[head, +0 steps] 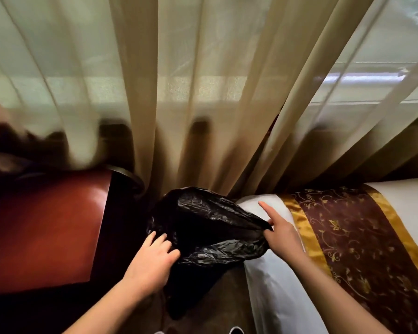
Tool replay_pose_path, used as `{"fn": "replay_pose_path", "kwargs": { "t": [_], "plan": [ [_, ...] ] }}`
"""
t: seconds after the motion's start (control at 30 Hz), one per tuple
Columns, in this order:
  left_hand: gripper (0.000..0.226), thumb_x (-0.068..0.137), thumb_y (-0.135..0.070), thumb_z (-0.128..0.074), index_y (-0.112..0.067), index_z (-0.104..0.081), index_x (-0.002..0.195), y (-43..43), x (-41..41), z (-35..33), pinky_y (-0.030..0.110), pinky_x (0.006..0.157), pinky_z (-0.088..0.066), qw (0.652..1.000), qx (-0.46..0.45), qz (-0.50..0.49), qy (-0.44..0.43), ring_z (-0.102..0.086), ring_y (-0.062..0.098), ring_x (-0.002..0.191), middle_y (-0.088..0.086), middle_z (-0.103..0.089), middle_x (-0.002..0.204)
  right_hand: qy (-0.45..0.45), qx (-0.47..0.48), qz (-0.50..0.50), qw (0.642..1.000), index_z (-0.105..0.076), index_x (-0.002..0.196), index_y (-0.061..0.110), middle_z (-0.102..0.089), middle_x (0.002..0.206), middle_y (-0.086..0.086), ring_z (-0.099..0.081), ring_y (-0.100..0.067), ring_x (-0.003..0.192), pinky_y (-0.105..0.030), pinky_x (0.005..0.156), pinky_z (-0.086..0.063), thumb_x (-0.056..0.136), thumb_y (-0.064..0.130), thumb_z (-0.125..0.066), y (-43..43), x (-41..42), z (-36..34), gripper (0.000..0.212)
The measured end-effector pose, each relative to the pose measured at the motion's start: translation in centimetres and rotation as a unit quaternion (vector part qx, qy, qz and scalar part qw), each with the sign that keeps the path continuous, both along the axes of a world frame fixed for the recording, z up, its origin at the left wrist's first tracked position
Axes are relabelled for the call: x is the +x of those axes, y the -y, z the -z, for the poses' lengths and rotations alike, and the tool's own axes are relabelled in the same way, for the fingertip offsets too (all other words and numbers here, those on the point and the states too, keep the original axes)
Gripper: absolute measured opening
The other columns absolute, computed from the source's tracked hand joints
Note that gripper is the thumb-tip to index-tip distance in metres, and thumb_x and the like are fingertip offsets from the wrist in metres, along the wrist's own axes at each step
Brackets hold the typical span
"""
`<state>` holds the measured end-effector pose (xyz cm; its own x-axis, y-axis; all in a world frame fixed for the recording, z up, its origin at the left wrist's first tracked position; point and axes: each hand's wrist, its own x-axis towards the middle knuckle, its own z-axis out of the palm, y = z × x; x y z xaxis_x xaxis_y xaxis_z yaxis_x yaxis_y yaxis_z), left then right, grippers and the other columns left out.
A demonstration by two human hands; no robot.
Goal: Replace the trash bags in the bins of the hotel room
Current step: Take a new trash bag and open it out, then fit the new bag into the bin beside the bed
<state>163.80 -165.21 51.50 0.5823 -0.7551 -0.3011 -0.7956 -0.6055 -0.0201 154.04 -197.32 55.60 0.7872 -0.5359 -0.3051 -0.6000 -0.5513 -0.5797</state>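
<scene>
A black trash bag (pixel 208 222) hangs spread open between my two hands, low in the gap between a desk and a bed. My left hand (pixel 153 257) grips the bag's near left edge with curled fingers. My right hand (pixel 279 231) pinches the bag's right edge, with its index finger pointing up and away. The bag's lower part droops down into shadow. No bin is visible; whatever lies under the bag is hidden.
A reddish wooden desk (pixel 46 232) stands at the left. A bed with white sheets (pixel 275 285) and a maroon and gold runner (pixel 343 237) lies at the right. Sheer beige curtains (pixel 203 92) hang straight ahead. Shoe tips (pixel 234 330) show at the bottom edge.
</scene>
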Motion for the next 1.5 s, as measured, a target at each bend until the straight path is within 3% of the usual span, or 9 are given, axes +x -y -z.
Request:
{"fn": "replay_pose_path", "kwargs": {
  "t": [0.13,0.3,0.53,0.7,0.8,1.03,1.27,1.37,1.5],
  "plan": [
    [0.050,0.086,-0.058,-0.034,-0.034,-0.068,0.114,-0.2,0.9,1.5,0.047,0.123,-0.006,0.981,-0.006,-0.117,-0.152,-0.022,0.027,0.149,-0.005,-0.059,0.133,-0.020,-0.023,-0.080,0.996,-0.042,0.142,0.050,-0.064,0.111,0.006,-0.066,-0.026,0.087,-0.031,0.069,-0.047,0.079,-0.005,-0.048,0.3,1.4,2.2,0.083],
    [0.081,0.093,-0.070,-0.011,-0.025,-0.078,0.102,-0.2,2.0,5.1,0.039,0.121,-0.009,0.951,-0.017,-0.281,-0.128,-0.024,0.024,0.148,-0.007,-0.066,0.126,-0.024,-0.028,-0.116,0.993,-0.049,0.141,0.039,-0.067,0.111,0.000,-0.060,-0.019,0.079,-0.027,0.071,-0.048,0.081,-0.009,-0.052,0.1,2.6,6.1,0.076],
    [0.080,0.063,-0.086,-0.042,-0.038,-0.064,0.123,-0.9,2.0,9.6,0.051,0.118,0.009,0.974,0.107,-0.190,-0.063,-0.006,0.045,0.146,0.009,-0.032,0.157,-0.086,-0.031,-0.136,0.986,-0.052,0.134,0.041,-0.071,0.102,0.002,-0.064,-0.021,0.081,-0.028,0.062,-0.047,0.078,0.001,-0.052,-0.9,3.8,10.8,0.070],
    [0.082,0.042,-0.087,-0.052,-0.036,-0.074,0.103,-2.1,3.1,12.2,0.055,0.116,0.006,0.991,0.061,-0.107,-0.053,-0.042,0.056,0.128,0.018,-0.060,0.132,-0.080,-0.020,-0.102,0.991,-0.061,0.125,0.034,-0.072,0.091,0.000,-0.065,-0.023,0.085,-0.032,0.066,-0.048,0.076,0.005,-0.053,-0.8,5.2,13.7,0.057],
    [0.090,0.042,-0.087,-0.052,-0.038,-0.069,0.115,-1.9,3.9,14.3,0.061,0.112,-0.007,0.994,0.051,-0.082,-0.058,-0.044,0.055,0.128,0.015,-0.060,0.134,-0.069,-0.012,-0.096,0.993,-0.064,0.121,0.030,-0.065,0.092,0.004,-0.061,-0.020,0.086,-0.029,0.069,-0.043,0.077,0.002,-0.055,-0.7,5.2,15.8,0.053],
    [0.100,0.057,-0.084,-0.050,-0.046,-0.032,0.148,-1.7,3.4,21.8,0.056,0.116,0.016,0.990,0.047,-0.101,-0.089,0.000,0.046,0.148,0.008,-0.019,0.163,-0.079,-0.012,-0.098,0.992,-0.068,0.116,0.029,-0.066,0.089,0.003,-0.058,-0.017,0.082,-0.029,0.069,-0.042,0.077,0.000,-0.057,-0.4,4.2,23.1,0.050],
    [0.102,0.062,-0.082,-0.051,-0.050,-0.013,0.151,-2.3,3.2,30.7,0.057,0.115,0.022,0.984,0.062,-0.100,-0.131,0.018,0.041,0.148,0.006,-0.004,0.165,-0.074,-0.016,-0.120,0.990,-0.068,0.117,0.028,-0.067,0.104,0.005,-0.058,-0.013,0.090,-0.023,0.072,-0.038,0.078,0.004,-0.061,-1.5,5.1,32.3,0.045],
    [0.103,0.062,-0.079,-0.052,-0.050,-0.010,0.152,-2.5,3.3,33.9,0.055,0.113,0.024,0.984,0.046,-0.103,-0.137,0.022,0.040,0.147,0.006,0.001,0.166,-0.073,-0.008,-0.144,0.987,-0.063,0.123,0.032,-0.067,0.120,0.006,-0.060,-0.010,0.101,-0.015,0.071,-0.039,0.079,0.018,-0.069,-1.4,5.2,35.8,0.046],
    [0.102,0.064,-0.078,-0.054,-0.054,-0.005,0.150,-3.0,3.6,36.8,0.054,0.114,0.025,0.985,0.027,-0.085,-0.149,0.025,0.036,0.147,0.005,0.006,0.166,-0.070,-0.029,-0.188,0.979,-0.051,0.138,0.030,-0.061,0.132,0.004,-0.056,-0.015,0.120,-0.027,0.091,-0.043,0.078,0.048,-0.072,-1.6,5.6,38.8,0.067]
  ]
}}
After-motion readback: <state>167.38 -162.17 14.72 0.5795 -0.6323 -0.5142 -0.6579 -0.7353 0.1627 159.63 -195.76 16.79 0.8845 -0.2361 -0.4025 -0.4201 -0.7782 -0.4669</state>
